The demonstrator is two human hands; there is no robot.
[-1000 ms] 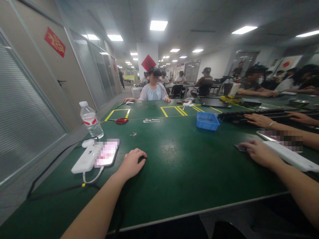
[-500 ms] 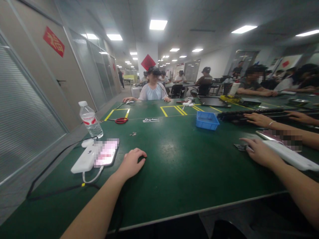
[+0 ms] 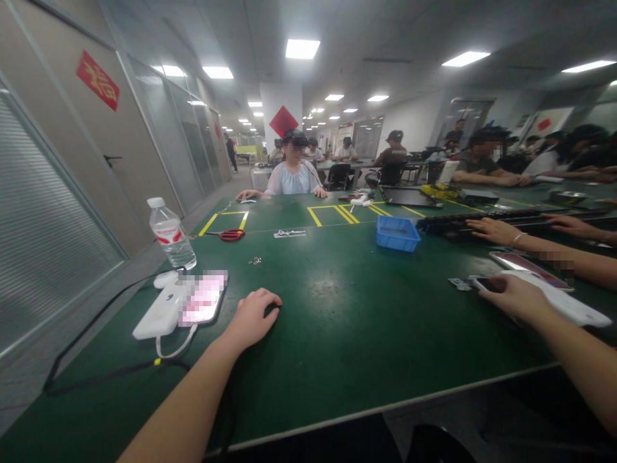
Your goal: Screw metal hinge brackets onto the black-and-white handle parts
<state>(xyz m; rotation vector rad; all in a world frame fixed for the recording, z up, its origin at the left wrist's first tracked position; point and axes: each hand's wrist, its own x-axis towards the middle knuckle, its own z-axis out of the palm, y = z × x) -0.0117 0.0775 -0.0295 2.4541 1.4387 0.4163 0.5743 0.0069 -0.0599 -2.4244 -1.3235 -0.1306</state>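
Observation:
My left hand (image 3: 255,315) lies palm down on the green table (image 3: 332,347), fingers loosely bent and thumb apart, with nothing in it. Left of it are a phone (image 3: 205,299) and a white power bank (image 3: 157,313) with a white cable (image 3: 176,350). At the right, my right hand (image 3: 518,299) has its fingers bent over a small dark object with a pale rim (image 3: 486,283), partly hidden by the fingers. Just left of that object lie small silvery pieces (image 3: 460,283). A long white case (image 3: 573,302) extends behind my right hand, beside another phone (image 3: 530,267).
A water bottle (image 3: 172,235) stands at the left, near red-handled scissors (image 3: 232,235). Small metal bits (image 3: 255,261), a strip of pale pieces (image 3: 290,233) and a blue bin (image 3: 398,233) are farther back. A co-worker's hand (image 3: 496,230) is beyond my right hand; a person sits opposite.
My right hand has drawn slightly back from the silvery pieces, its fingers now bent over the dark object. My left hand stays put. The view has shifted slightly.

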